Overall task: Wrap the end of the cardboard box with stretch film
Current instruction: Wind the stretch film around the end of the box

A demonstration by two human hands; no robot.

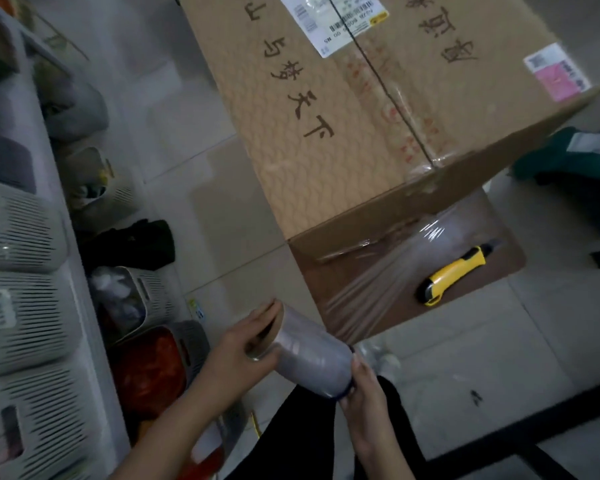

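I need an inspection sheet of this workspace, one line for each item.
Surface: pale tiled floor; a brown board lies on it.
Job's things: cardboard box, seam taped; stretch film roll, film drawn from it to the box end.
Clutter: yellow utility knife on the board.
Hands: left hand and right hand each hold one end of the roll.
Cables: nothing seen.
Surroundings: grey slotted baskets at left; green object at right.
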